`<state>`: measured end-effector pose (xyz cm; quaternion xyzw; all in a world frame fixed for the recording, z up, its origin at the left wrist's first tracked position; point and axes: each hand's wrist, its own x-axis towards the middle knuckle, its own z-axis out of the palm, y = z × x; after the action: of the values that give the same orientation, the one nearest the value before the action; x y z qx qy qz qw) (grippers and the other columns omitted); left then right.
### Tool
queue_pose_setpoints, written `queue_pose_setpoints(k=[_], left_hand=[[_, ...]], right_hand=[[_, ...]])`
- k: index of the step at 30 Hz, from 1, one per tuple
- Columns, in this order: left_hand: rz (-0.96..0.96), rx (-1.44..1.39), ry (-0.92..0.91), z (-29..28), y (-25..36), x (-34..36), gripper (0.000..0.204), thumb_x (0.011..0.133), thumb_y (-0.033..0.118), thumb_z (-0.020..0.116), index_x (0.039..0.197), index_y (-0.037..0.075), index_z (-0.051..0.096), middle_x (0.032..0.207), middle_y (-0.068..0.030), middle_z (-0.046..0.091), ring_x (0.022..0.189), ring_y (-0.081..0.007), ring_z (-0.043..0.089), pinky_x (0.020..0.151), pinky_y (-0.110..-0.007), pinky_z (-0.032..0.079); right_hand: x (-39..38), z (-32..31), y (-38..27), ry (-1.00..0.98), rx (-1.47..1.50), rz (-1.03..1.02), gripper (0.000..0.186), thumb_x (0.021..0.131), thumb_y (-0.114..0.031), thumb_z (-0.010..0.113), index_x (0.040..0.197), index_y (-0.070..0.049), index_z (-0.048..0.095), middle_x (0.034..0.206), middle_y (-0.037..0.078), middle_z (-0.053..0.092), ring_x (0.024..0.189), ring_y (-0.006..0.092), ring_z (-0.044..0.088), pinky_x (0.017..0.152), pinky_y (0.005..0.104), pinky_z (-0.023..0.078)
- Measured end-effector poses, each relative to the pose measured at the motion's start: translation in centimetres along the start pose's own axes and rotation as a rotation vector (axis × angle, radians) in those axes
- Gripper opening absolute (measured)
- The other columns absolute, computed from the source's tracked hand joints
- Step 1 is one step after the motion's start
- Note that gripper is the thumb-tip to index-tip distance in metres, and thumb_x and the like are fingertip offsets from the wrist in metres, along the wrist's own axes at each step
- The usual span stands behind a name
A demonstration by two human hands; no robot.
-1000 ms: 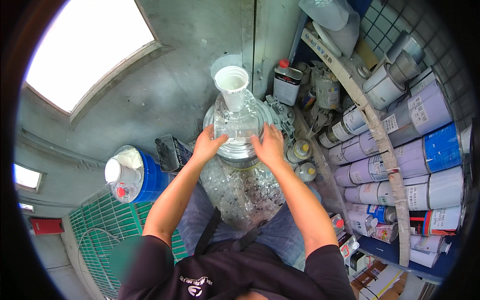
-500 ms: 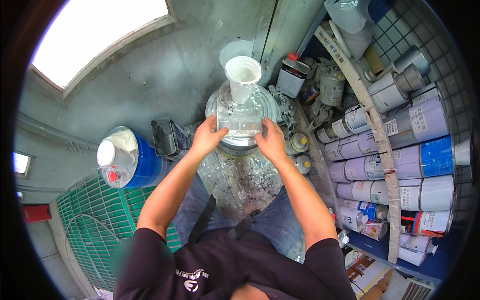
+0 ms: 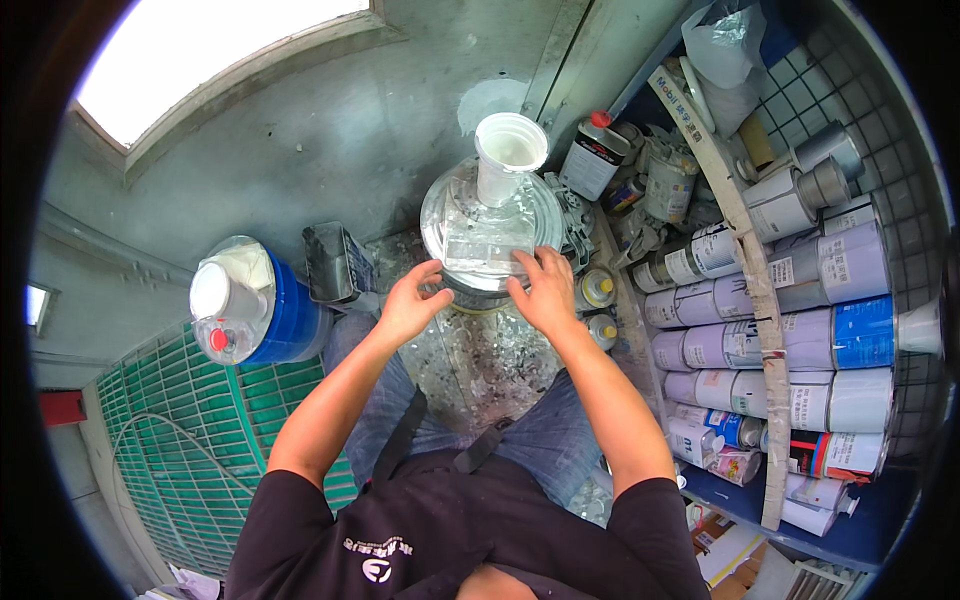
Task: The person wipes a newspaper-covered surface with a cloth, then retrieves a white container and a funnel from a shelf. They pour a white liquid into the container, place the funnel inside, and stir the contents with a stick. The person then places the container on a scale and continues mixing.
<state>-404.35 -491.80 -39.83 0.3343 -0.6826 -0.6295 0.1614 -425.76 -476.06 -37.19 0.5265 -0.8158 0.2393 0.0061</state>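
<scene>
A white plastic cup stands upright at the far end of a flat, smeared device that looks like a bench scale with a clear cover. Under this lies the round metal lid of a drum. My left hand is open, just off the device's near left corner, fingers apart and holding nothing. At the near right corner, my right hand has its fingers spread; the fingertips are close to the edge or touching it, I cannot tell which.
Left stand a blue drum with containers on top and a dark square tin. Right of the lid are a red-capped can and yellow-capped bottles. A rack of paint cans lines the right side, behind a stained upright board.
My left hand has let go of the device's left side and drawn back toward me. The right hand's fingers have loosened at its right corner. The camera view has shifted slightly.
</scene>
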Motion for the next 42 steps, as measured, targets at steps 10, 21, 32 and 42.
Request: queue_pose_setpoints(k=[10,21,32,42], left_hand=[[0.014,0.026,0.025,0.4,-0.2,-0.1,0.07,0.083,0.025,0.077,0.144,0.002,0.053,0.13,-0.0197,0.066,0.088,-0.0185,0.07,0.08,-0.033,0.057],[0.086,0.092,0.1,-1.5,-2.8,-5.9,0.061,0.087,0.018,0.074,0.142,0.001,0.053,0.132,-0.0183,0.066,0.114,-0.0235,0.067,0.089,-0.034,0.055],[-0.025,-0.088,0.516,-9.3,-7.9,-15.3,0.044,0.094,0.006,0.068,0.136,0.002,0.056,0.125,-0.012,0.068,0.103,-0.0147,0.065,0.086,-0.029,0.053],[0.031,0.057,1.155,-18.4,-5.6,-17.8,0.063,0.086,0.019,0.082,0.136,-0.002,0.049,0.12,-0.0127,0.059,0.105,-0.0194,0.061,0.083,-0.031,0.051]], right_hand=[[-0.1,0.0,-0.9,0.022,-0.09,0.02,0.049,0.085,-0.031,0.074,0.131,-0.015,0.066,0.143,0.022,0.052,0.137,0.0418,0.044,0.116,0.0548,0.032],[0.9,1.3,-3.6,0.032,-0.081,-0.011,0.048,0.086,-0.033,0.072,0.129,-0.012,0.066,0.154,0.019,0.042,0.147,0.0406,0.033,0.12,0.059,0.023],[1.5,2.4,-2.9,0.034,-0.152,-0.133,0.047,0.082,-0.034,0.075,0.122,-0.009,0.069,0.149,0.019,0.048,0.143,0.0413,0.04,0.114,0.0621,0.03],[1.4,1.1,-3.8,-0.067,-0.219,-0.144,0.052,0.083,-0.033,0.076,0.126,-0.004,0.066,0.154,0.017,0.044,0.147,0.0386,0.034,0.119,0.0604,0.024]])
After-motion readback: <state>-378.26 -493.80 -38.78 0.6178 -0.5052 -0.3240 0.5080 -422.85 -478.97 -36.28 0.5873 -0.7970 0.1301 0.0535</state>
